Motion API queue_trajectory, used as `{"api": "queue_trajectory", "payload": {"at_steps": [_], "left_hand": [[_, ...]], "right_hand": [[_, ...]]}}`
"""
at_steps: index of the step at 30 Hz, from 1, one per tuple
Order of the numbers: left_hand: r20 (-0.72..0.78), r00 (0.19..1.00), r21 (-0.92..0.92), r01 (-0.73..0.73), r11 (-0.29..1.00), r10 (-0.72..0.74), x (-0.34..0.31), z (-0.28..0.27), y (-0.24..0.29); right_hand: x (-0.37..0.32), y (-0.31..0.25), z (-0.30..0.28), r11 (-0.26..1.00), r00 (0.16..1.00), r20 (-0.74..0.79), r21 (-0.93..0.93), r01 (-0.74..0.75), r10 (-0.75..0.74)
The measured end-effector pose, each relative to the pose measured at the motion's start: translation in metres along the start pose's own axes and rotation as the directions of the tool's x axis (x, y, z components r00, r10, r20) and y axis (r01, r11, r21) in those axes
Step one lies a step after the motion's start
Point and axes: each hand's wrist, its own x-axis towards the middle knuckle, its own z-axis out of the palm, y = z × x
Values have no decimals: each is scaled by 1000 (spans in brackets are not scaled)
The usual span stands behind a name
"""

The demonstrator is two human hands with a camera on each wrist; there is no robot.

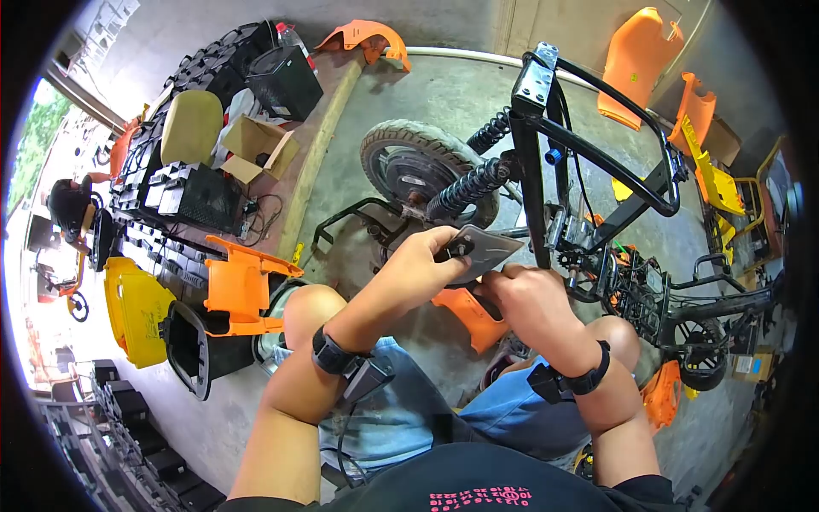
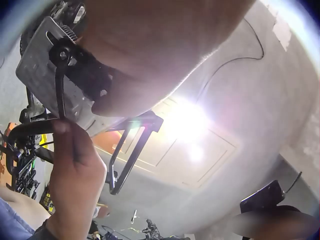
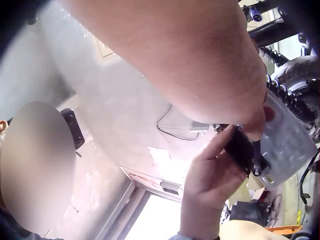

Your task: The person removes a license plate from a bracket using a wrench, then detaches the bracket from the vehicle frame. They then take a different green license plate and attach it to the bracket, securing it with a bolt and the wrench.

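Note:
The left hand (image 1: 418, 269) grips a black bracket (image 2: 90, 72) mounted on a thin grey plate (image 1: 490, 252). A slim dark tool like a wrench (image 2: 60, 92) meets a bolt on this bracket. Its lower end is pinched between thumb and finger of the right hand (image 2: 77, 175). In the right wrist view, the left hand (image 3: 215, 175) has its fingers round the black part, close beside the right hand (image 3: 200, 65), and the plate (image 3: 290, 145) extends past both. The right hand's fingertips are partly hidden in the head view.
Ahead stands a black motorcycle-like frame (image 1: 533, 162) with a wheel (image 1: 426, 166) and shock absorbers. An orange panel (image 1: 471, 320) lies below the hands. Black bins, a cardboard box (image 1: 256, 149) and a yellow panel (image 1: 136, 311) are at left; another frame stands at right.

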Motion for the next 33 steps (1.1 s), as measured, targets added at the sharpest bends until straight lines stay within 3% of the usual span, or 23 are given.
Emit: {"api": "queue_trajectory", "payload": {"at_steps": [2,4,6,8,10,12,14,18,33], "left_hand": [[-10,999,25,43,999,-43,-1,0,2],[-142,990,-187,-13,982,-14,1,-2,4],[-297,949,-396,-26,918,-101,4,-7,0],[-421,895,-642,-181,745,-145,12,-14,-11],[-427,875,-810,-257,528,-229,14,-24,-13],[-459,849,-827,-301,475,-261,14,-26,-10],[-466,850,-822,-313,476,-245,13,-25,-10],[-438,872,-838,-307,452,-220,13,-24,-8],[-395,898,-828,-256,499,-193,5,-17,4]], "right_hand": [[-2,0,1,1000,999,-33,-23,22,-22],[-1,1,0,998,996,-73,-48,45,-48],[1,3,-3,998,984,-167,-19,52,-54],[4,5,-1,997,982,-190,78,8,7],[11,3,-7,847,924,28,390,-361,381],[14,5,-8,793,912,85,466,-393,402],[16,0,-7,645,886,232,615,-453,401],[18,-12,-6,665,861,341,547,-508,378],[19,-11,1,746,866,287,440,-499,410]]}}
